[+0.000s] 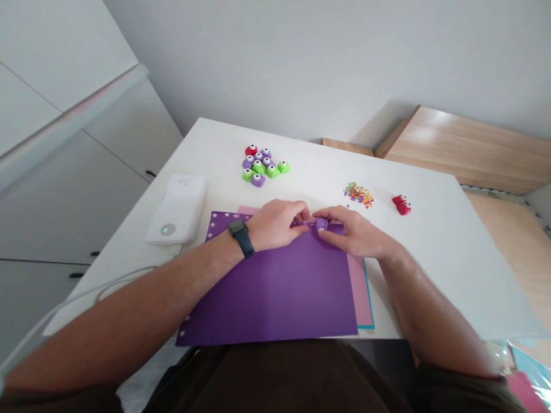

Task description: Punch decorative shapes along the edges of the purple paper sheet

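Purple paper (275, 292) with a row of small flower-shaped holes along its left side lies in front of me. My right hand (350, 232) is closed around a purple craft punch (321, 223) at the paper's far edge. Just left of the punch, my left hand (278, 223), with a dark watch on the wrist, pinches the far edge of the purple paper between thumb and fingers. The fingers partly hide that edge. Under the purple sheet, pink paper (360, 289) and a blue-edged sheet (369, 298) stick out to the right.
Several red, purple and green punches (260, 165) stand together at the back of the white table (439, 269). To the right lie a pile of coloured paper bits (359, 194) and two red punches (402, 205). A white power bank (178, 209) with a cable (107, 282) is at left.
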{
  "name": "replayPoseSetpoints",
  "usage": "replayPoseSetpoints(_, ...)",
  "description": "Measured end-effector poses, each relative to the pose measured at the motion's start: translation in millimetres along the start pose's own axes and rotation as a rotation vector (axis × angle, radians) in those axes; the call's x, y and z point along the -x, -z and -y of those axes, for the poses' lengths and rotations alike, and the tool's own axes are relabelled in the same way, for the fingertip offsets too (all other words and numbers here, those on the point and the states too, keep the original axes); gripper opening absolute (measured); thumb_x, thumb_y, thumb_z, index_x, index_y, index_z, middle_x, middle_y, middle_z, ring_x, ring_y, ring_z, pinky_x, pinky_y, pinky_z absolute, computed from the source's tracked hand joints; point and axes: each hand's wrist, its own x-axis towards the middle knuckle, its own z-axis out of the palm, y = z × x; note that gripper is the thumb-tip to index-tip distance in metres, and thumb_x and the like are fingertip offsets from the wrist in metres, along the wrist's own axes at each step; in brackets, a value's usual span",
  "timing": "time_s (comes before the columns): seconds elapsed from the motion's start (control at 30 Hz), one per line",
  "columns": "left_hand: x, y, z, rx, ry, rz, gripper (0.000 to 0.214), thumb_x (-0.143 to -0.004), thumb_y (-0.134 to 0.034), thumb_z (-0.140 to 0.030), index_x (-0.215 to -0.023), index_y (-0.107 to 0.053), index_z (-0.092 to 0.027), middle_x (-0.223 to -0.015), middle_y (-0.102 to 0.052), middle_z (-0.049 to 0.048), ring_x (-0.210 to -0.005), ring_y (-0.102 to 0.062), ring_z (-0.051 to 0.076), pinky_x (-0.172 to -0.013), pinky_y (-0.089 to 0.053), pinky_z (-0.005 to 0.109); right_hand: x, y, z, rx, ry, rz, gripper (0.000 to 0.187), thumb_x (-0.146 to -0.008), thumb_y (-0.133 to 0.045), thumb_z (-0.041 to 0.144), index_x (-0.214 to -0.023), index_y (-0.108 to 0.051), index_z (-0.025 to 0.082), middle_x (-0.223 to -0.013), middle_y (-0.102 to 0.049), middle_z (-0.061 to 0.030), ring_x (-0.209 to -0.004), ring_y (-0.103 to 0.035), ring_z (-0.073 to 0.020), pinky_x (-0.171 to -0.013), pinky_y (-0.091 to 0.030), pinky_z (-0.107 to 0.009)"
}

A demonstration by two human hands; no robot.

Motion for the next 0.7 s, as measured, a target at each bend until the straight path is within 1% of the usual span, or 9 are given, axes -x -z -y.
replayPoseSetpoints(0.3, 0.0, 1.0, 0.4, 0.024, 0.011, 0.008, 0.012, -0.088, -0.068, -0.025, -0.099, -0.067, -0.02, -0.092, -0.077, 0.0025, -0.087, -0.073, 0.019, -0.077, -0.057, 0.028, 1.5, -0.6, -0.4, 0.005, -0.013, 0.006, 0.035, -0.09, -0.064, 0.03, -0.125, -0.067, 0.023, -0.117, -0.074, -0.0062, -0.101, -0.066, -0.0224, -0.092, -0.05, -0.039)
replayPoseSetpoints(0.5, 0.5, 0.1, 1.2, 0.022, 0.015, 0.0, 0.013, -0.087, -0.069, -0.025, -0.099, -0.067, -0.021, -0.091, -0.076, 0.003, -0.088, -0.073, 0.019, -0.078, -0.057, 0.028, 0.3, -1.9, 0.9, 0.04, 0.011, 0.001, 0.035, -0.089, -0.067, 0.032, -0.123, -0.069, 0.024, -0.115, -0.074, -0.0057, -0.102, -0.066, -0.0235, -0.092, -0.049, -0.039)
replayPoseSetpoints(0.7, 0.3, -0.1, 1.4, 0.043, 0.013, 0.003, 0.012, -0.087, -0.068, -0.024, -0.098, -0.067, -0.02, -0.091, -0.076, 0.0029, -0.087, -0.073, 0.019, -0.077, -0.057, 0.028, 0.3, -3.8, 1.4, 0.065, -0.003, -0.018, 0.034, -0.087, -0.07, 0.032, -0.12, -0.07, 0.024, -0.112, -0.075, -0.0057, -0.1, -0.065, -0.0246, -0.091, -0.048, -0.04)
